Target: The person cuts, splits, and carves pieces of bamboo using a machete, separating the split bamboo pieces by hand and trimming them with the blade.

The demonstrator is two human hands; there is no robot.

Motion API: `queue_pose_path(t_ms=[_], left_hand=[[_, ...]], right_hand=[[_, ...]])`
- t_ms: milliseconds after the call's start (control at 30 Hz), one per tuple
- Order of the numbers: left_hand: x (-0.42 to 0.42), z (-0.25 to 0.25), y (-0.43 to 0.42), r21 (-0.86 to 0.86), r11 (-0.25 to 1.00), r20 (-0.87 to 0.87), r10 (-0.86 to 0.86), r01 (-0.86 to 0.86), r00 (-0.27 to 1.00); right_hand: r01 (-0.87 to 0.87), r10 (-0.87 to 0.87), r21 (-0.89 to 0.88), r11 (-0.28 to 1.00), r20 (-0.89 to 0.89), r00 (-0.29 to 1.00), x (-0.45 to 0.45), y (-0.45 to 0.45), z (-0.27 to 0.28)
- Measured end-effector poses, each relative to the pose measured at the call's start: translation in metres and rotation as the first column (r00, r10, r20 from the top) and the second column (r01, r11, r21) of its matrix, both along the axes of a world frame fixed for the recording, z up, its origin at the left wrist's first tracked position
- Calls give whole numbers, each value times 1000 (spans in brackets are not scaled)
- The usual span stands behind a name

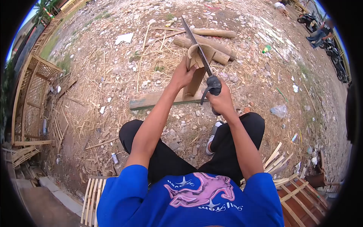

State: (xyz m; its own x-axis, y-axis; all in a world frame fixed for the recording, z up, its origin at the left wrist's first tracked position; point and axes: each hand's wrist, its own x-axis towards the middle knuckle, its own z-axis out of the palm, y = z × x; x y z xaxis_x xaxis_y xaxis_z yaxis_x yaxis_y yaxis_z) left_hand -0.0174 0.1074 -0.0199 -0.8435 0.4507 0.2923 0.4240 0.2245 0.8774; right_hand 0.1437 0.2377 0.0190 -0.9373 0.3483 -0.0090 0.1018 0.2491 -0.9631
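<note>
Beside the machete (204, 60), the left hand (183, 75) grips the bamboo piece (196, 81) near its top.

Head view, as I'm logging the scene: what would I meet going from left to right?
Wooden lattice frame → small bottle → left hand → right hand → clear plastic bag → motorcycles.

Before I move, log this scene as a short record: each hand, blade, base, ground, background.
Left hand: grips upright bamboo piece
Right hand: grips machete by its dark, wrapped handle
Blade: across the bamboo's top end, tip pointing away from the wearer
Base: flat board under the bamboo
Ground: loose poles beyond; small bottle at left
Background: motorcycles, far right
</note>
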Motion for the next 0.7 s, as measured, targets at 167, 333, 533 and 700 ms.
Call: queue_pose_path(t_ms=[167,333,533,700], left_hand=[[3,18,-2,33,998,37,-58,57,998],[-2,3,-6,117,988,21,-104,101,994],[3,2,-9,118,981,74,-163,153,984],[5,14,-26,-38,985,-109,-169,166,980]], right_hand=[[56,-59,-118,991,-24,998,-2,-19,6],[-74,32,-381,922,-115,993,-11,-25,-10],[87,-102,-292,953,-39,994,-7,-40,-21],[67,-95,-278,958,-88,992,-23,-33,-31]])
